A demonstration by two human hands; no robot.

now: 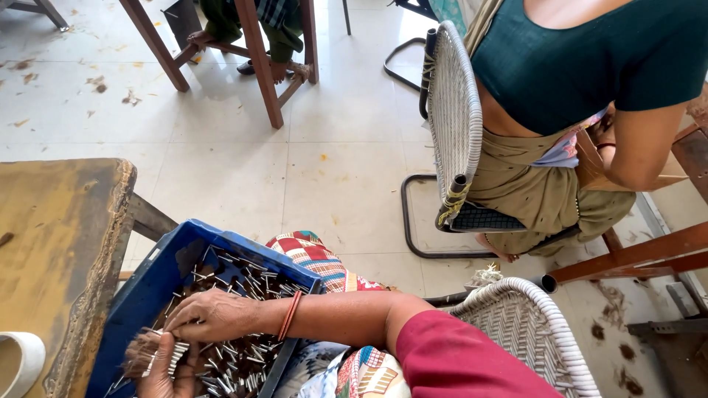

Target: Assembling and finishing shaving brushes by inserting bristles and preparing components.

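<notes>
A blue plastic crate point(151, 276) rests on my lap, filled with several small silvery metal pieces point(247, 284). My right hand point(214, 313), with an orange bangle at the wrist, reaches across the crate palm down, its fingertips pinched on a few pieces at the left side. Just below it, at the frame's bottom edge, my left hand point(164, 372) grips a bundle of the metal pieces point(158, 356) with a brownish tuft beside it. The two hands almost touch. My red sleeve point(457, 361) fills the lower right.
A worn yellowish table point(51, 243) stands left of the crate, with a white bowl rim point(22, 361) at its corner. Another person sits on a woven chair point(451, 125) at the right. Wooden stool legs point(258, 59) and someone's feet stand beyond on the tiled floor.
</notes>
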